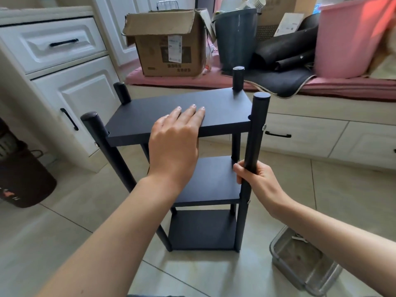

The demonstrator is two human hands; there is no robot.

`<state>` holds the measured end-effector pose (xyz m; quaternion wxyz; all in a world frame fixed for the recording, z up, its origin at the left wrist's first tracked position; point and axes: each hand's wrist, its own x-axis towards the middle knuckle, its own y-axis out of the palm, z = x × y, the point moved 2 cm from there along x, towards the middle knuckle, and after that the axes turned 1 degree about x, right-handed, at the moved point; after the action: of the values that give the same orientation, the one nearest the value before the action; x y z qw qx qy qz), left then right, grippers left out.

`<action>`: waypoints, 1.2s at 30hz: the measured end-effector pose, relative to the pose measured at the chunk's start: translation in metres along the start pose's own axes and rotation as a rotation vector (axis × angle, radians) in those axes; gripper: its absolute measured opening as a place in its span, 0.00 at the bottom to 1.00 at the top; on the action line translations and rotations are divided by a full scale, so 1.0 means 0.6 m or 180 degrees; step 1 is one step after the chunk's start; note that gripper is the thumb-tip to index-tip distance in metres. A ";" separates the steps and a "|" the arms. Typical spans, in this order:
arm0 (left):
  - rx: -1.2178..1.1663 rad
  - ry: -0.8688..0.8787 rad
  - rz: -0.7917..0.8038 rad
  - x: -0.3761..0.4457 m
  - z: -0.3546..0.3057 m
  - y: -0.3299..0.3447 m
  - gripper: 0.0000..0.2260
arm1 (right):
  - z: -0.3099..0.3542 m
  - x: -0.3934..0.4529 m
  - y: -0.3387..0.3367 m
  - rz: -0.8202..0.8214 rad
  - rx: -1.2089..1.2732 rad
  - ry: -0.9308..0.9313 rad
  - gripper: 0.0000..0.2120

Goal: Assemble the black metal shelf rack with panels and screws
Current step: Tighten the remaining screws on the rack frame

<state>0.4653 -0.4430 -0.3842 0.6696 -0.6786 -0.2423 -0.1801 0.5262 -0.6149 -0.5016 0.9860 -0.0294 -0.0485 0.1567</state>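
Head view: we've got the rack (205, 185) upright on the floor, near right post (254, 146) running vertically. Our right hand (255, 179) grips that post mid-height; our left hand (175, 142) lies flat, fingers (188, 116) straight, on the top panel (214, 106) just left of it.

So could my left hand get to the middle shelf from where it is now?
Probably yes. The left hand rests flat on the top shelf and holds nothing, and the rack's front is open, so the middle shelf looks clear. The right hand grips the front right post, off to the side.
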 end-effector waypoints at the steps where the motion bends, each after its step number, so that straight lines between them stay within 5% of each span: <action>1: -0.0011 0.0011 -0.0027 -0.002 -0.002 -0.001 0.26 | 0.001 0.000 -0.002 -0.0036 -0.0008 -0.0006 0.09; 8: -0.0118 0.0305 -0.0426 -0.016 -0.017 0.005 0.19 | 0.003 -0.003 -0.021 -0.0178 -0.0263 -0.0036 0.11; 13: -0.0252 0.0309 -0.0590 -0.016 -0.018 0.011 0.17 | 0.005 -0.007 -0.048 -0.0036 -0.0520 0.0073 0.03; 19: -0.0348 0.0317 -0.0780 -0.016 -0.021 0.015 0.15 | -0.027 -0.026 -0.115 0.0085 -0.0723 0.0464 0.08; 27: -0.0351 0.0395 -0.0820 -0.010 -0.047 0.022 0.15 | -0.157 -0.066 -0.216 -0.0088 -0.1169 0.1628 0.03; 36: -0.0300 0.0427 -0.0826 -0.003 -0.085 0.028 0.16 | -0.326 -0.063 -0.204 0.0354 -0.1712 0.2894 0.15</action>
<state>0.4779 -0.4937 -0.3971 0.6228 -0.6588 -0.2739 -0.3211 0.5484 -0.7514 -0.6901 0.8554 -0.3487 0.3470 0.1622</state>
